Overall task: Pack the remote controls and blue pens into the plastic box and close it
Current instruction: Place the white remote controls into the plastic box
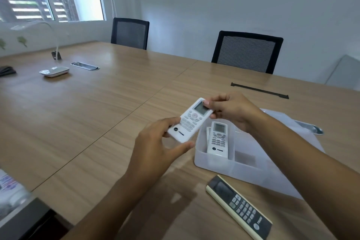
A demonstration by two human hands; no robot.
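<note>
Wooden desk [81,115] fills the room, and nearest on it lies a dark remote [239,207], its end cut off. Behind it, the clear plastic box [214,161] holds a white remote [218,138], with another half hidden underneath. Just past the box, the left hand [155,146] and right hand [231,111] each pinch an end of a second white remote [190,120], and two chairs [246,51] stand far back.

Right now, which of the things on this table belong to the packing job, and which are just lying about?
Job:
white remote held by left hand and right hand
white remote in box
plastic box
dark remote on table

Lying about:
white device
chairs
desk lamp
</note>
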